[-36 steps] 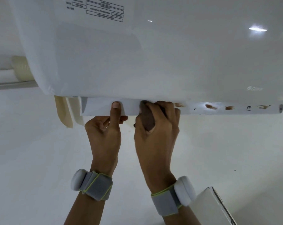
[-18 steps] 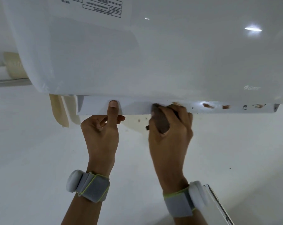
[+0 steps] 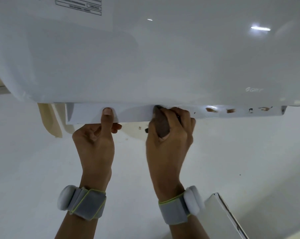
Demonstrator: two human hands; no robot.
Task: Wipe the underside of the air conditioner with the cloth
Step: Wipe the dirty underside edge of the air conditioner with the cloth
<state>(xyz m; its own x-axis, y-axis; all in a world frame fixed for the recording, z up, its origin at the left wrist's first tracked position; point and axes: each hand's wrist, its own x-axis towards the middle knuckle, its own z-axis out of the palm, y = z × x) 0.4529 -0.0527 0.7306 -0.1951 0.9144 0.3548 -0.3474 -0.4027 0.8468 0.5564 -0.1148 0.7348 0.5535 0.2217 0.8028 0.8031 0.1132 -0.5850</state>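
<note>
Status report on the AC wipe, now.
Left hand pinching the flap, thumb on its face. Right hand pressing the cloth against it. Brown marks ahead on the right, unwiped.

Both arms reach straight up, side by side and a little apart. The left hand [image 3: 96,140] has its thumb [image 3: 107,116] pointing up and pressed flat, with the other fingers curled behind. The right hand [image 3: 170,135] is closed in a tight fist around something dark, its knuckles up at the top. Each wrist wears a grey band [image 3: 84,203] with a round white pad.
</note>
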